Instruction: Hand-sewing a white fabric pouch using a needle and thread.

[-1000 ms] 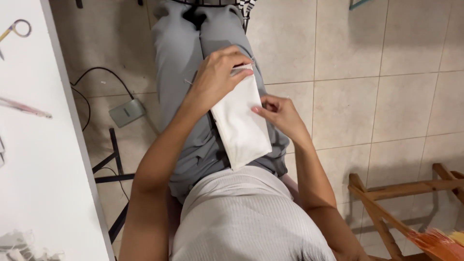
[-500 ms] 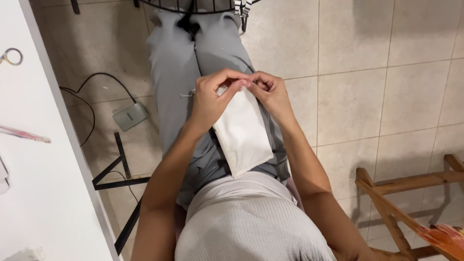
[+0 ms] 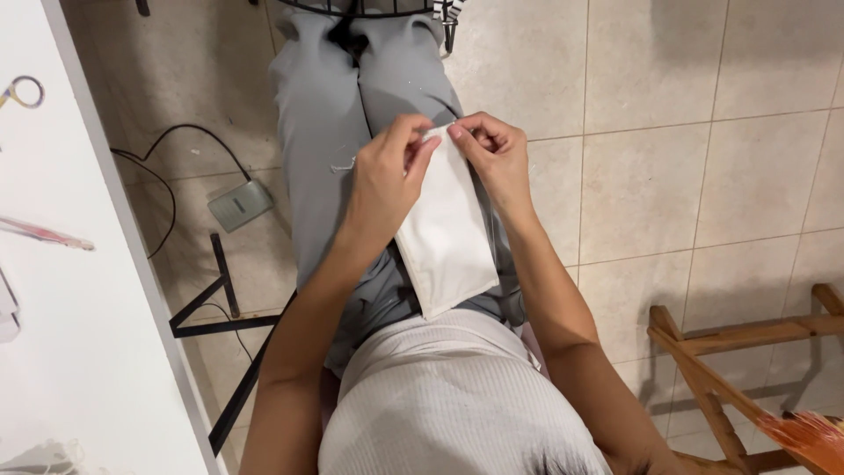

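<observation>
Both hands moved to cloth (image 3: 447,230) top edge; left hand (image 3: 387,176), right hand (image 3: 494,154) pinch it, maybe needle; loose grip, cloth slides off lap.

The flat white rectangular piece of folded fabric (image 3: 447,233) that I pinch lies lengthwise along my grey-trousered lap, its far short edge raised slightly, its near corner pointing toward my waist, stitched seam along its edges.

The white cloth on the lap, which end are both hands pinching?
The far end, toward the knees. Both the left hand and right hand pinch the white cloth at that top edge; the near end by the waist lies free.
</observation>
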